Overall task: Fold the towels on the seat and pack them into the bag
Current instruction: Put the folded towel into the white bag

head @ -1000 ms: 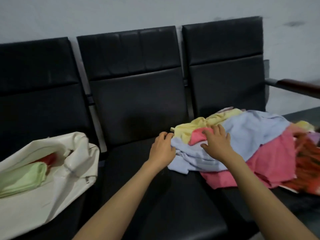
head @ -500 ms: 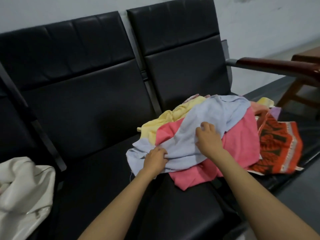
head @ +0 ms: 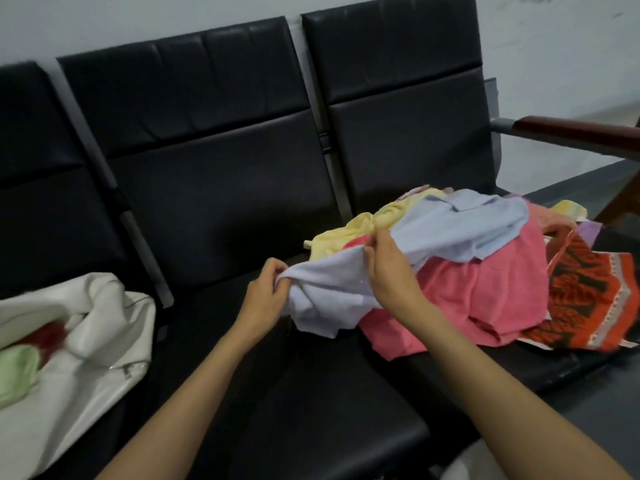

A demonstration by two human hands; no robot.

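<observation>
Against the pale wall: a black padded bench (head: 221,209) of joined seats, with a wooden armrest (head: 571,133) at its right end.
Towel pile: loose, unfolded towels are heaped on the right seat. A pink towel (head: 485,292) is on the near side, a yellow towel (head: 346,233) behind it, and an orange patterned cloth (head: 588,299) at the far right.
Bag: a white bag (head: 104,358) slumps open on the left seat, well apart from the pile. A folded green towel (head: 15,372) and something red (head: 52,336) lie inside.
Blue towel: a pale blue towel (head: 450,233) is draped over the top of the pile. Its near end is raised and stretched toward the middle seat between both grips.
Right grip: the right grip (head: 391,271) has its fingers curled, pinching the blue towel's upper edge just in front of the yellow towel.
Left grip: the left grip (head: 265,289) has fingers and thumb closed on the blue towel's bunched corner, above the middle seat.
</observation>
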